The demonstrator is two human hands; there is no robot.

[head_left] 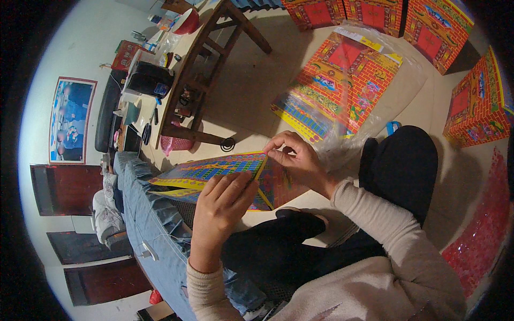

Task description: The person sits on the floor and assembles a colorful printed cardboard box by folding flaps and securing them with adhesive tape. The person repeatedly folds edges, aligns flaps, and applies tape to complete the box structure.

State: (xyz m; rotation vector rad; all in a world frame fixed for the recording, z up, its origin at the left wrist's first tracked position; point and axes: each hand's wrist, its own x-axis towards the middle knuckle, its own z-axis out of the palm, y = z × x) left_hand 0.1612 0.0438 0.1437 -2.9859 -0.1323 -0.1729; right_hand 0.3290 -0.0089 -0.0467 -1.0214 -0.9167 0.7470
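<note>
Left hand (222, 206) grips the flat printed cardboard sheet (214, 172) from beneath, fingers curled. Right hand (297, 160) pinches its right corner; long axis runs left-right.

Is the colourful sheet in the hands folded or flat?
Folded: the sheet bends along an edge that the right hand pinches; the left hand supports it.

Warm indoor light, soft shadows — heavy fisheye bend, black rim.
</note>
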